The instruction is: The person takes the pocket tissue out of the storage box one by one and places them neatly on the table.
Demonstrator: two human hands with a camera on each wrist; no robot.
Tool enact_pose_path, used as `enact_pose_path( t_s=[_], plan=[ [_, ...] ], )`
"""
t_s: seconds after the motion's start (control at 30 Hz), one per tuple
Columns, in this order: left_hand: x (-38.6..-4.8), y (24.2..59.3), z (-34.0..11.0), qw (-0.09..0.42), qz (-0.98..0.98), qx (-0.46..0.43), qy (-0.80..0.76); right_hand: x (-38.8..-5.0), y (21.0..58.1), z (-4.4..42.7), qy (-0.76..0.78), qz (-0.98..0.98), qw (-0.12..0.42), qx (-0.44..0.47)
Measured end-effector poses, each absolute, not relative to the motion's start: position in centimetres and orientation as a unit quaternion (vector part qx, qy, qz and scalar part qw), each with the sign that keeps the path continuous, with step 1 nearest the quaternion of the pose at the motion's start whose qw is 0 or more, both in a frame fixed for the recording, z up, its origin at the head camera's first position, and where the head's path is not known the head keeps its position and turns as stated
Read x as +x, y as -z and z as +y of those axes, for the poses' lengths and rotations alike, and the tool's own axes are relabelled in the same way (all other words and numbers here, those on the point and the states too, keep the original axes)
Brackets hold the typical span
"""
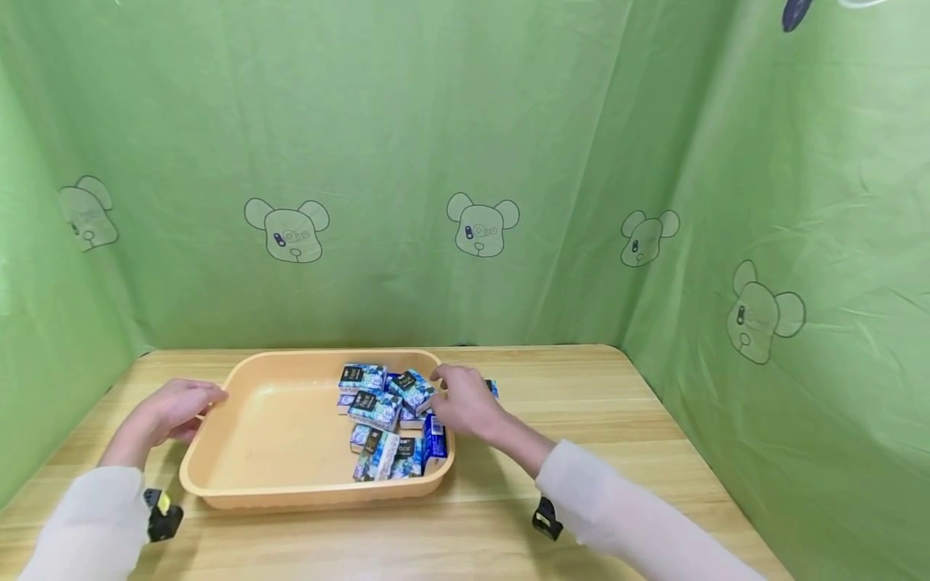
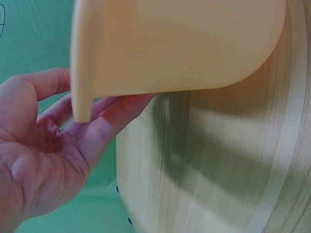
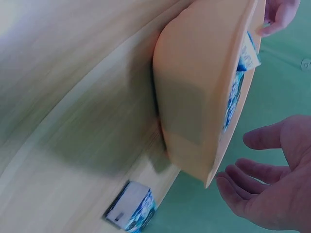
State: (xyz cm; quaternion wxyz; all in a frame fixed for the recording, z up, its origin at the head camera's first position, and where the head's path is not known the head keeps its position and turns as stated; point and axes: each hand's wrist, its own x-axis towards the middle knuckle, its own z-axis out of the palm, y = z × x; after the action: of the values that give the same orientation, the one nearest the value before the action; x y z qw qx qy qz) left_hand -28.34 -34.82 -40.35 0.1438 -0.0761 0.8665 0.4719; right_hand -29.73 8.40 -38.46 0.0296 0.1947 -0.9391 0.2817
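A peach-coloured tray (image 1: 283, 436) lies on the table, with several small blue patterned packs (image 1: 374, 409) piled in its right half. At its left rim, my left hand (image 1: 178, 406) grips the edge; in the left wrist view the fingers of that hand (image 2: 53, 141) reach under the tray wall (image 2: 184, 48), with the thumb at the rim. My right hand (image 1: 465, 399) is at the right rim by the packs. The right wrist view has this hand (image 3: 277, 179) with loosely bent fingers beside the tray rim (image 3: 189, 97), holding nothing; whether fingertips touch it I cannot tell.
Outside the tray, one pack (image 1: 492, 388) lies on the table just beyond my right hand, also seen as a pack (image 3: 133, 208) in the right wrist view. Green curtains (image 1: 392, 282) with bear-head prints stand behind and at both sides of the wooden table (image 1: 596, 420).
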Motion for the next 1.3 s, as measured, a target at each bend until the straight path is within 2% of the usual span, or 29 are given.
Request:
enact_pose_path(
  t_s=[0.33, 1.3],
  plan=[
    [-28.5, 40.5, -34.9, 0.144, 0.87, -0.075, -0.466, -28.7, 38.4, 7.0, -0.3, -0.93, -0.007, 0.214],
    [-28.4, 40.5, -34.9, 0.144, 0.869, -0.071, -0.467, -27.2, 38.9, 5.0, -0.286, -0.923, -0.033, 0.256]
  ],
)
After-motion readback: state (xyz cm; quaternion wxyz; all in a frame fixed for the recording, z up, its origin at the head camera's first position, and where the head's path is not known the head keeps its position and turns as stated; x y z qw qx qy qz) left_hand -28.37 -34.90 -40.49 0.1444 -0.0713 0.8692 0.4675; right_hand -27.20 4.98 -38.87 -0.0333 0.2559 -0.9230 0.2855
